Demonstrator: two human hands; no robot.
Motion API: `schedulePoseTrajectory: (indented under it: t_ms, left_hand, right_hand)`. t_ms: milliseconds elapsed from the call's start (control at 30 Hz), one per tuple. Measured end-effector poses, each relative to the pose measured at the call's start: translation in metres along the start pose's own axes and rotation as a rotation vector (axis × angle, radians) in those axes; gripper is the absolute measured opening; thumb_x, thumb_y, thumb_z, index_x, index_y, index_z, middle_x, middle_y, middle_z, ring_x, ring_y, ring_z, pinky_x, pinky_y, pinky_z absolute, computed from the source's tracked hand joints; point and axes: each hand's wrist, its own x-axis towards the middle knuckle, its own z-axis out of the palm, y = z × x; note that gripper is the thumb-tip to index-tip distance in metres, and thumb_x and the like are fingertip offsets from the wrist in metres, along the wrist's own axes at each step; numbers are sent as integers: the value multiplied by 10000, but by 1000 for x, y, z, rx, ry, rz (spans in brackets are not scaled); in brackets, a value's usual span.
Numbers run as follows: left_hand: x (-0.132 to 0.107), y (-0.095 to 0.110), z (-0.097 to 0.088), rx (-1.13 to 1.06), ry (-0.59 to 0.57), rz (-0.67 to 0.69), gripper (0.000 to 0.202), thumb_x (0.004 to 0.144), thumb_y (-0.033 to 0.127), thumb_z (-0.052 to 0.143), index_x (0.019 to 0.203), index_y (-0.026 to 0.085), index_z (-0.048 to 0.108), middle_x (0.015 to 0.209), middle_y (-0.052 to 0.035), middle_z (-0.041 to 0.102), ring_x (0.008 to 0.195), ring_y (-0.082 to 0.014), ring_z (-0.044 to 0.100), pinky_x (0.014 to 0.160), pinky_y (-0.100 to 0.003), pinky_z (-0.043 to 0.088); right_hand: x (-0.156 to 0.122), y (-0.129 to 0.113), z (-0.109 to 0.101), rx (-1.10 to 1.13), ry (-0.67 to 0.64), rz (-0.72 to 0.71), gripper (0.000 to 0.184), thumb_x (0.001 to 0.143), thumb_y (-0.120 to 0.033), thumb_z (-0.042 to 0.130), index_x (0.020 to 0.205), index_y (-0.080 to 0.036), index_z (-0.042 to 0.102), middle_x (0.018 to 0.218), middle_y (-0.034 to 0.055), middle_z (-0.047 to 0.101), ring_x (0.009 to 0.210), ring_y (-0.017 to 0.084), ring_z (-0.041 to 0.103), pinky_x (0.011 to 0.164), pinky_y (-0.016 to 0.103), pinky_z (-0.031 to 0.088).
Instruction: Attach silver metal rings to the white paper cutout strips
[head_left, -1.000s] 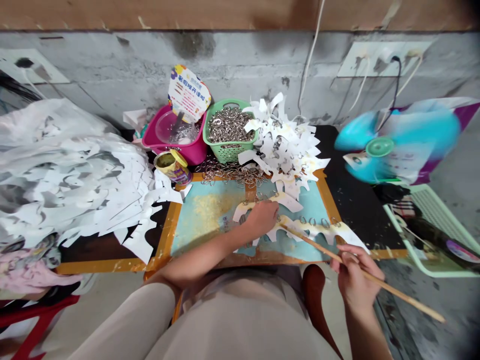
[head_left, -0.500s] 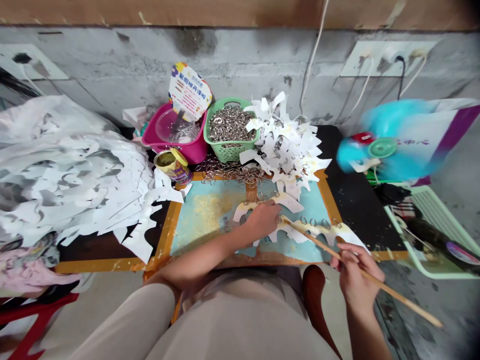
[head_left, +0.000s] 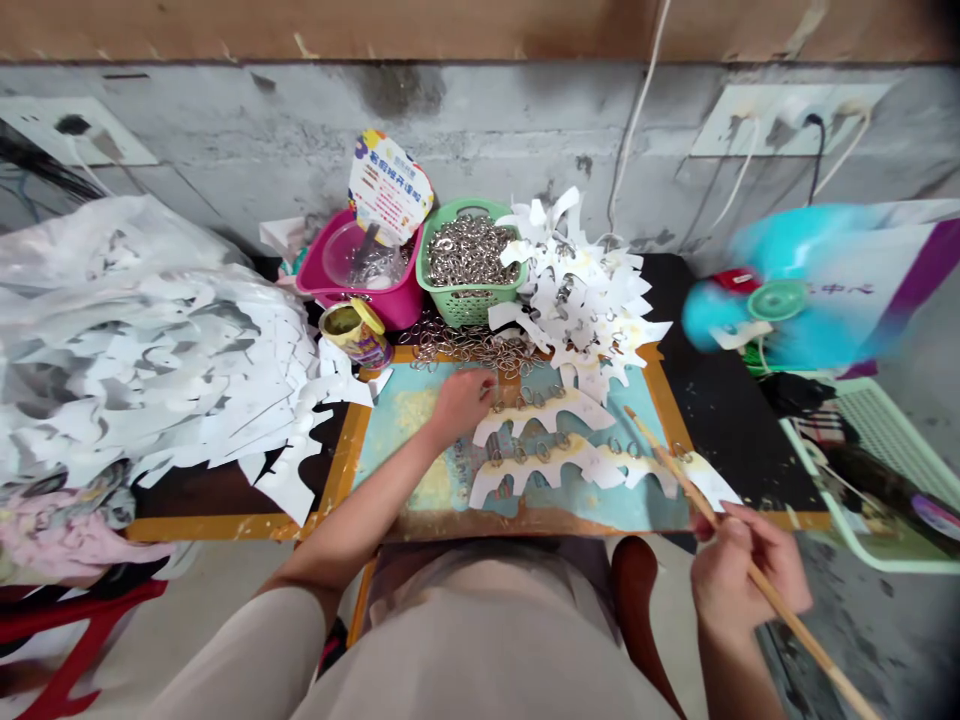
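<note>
Stick (head_left: pixel 684 483), thin and wooden, slants with its tip pointing forward and left over a pale blue mat (head_left: pixel 397 390); its long axis runs back through the right hand (head_left: pixel 750 570), whose thumb and fingers pinch it well behind the tip. In view, it crosses the right part of the lower white strip (head_left: pixel 547 468). The left hand (head_left: pixel 463 405) curls beside the upper white strip's (head_left: pixel 576 403) left end; whether its fingers pinch anything cannot be told. Behind, a card (head_left: pixel 390 190) reads 暑假班开课啦 in blue.
</note>
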Motion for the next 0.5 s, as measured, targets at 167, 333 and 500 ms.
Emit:
schedulePoseTrajectory:
  t_ms: [167, 333, 500]
  left_hand:
    - [18, 5, 12, 3, -90, 76, 175, 858, 190, 566, 952, 181, 714, 936, -55, 742, 858, -200, 681, 797, -283, 511]
    - [52, 22, 31, 27, -169, 144, 123, 846, 181, 612, 904, 168, 719, 936, -71, 723, 932, -210, 671, 836, -279, 510]
    - [61, 26, 27, 81, -96, 45, 221, 866, 65, 499, 967, 88, 693, 1039, -166, 681, 978, -240, 665, 866, -319, 515]
  right_hand:
    - [2, -3, 6, 59, 34, -13, 237, 802, -362, 692, 915, -153, 689, 659, 11, 629, 482, 168, 602, 446, 302, 483]
    - [-1, -11, 13, 89, -14, 0, 206, 805, -351, 700, 884, -162, 686, 689, 9, 640, 468, 150, 595, 463, 302, 484]
    - [6, -29, 31, 200, -131, 21, 238, 786, -327, 730, 954, -165, 684, 622, -21, 616, 449, 147, 590, 465, 284, 465]
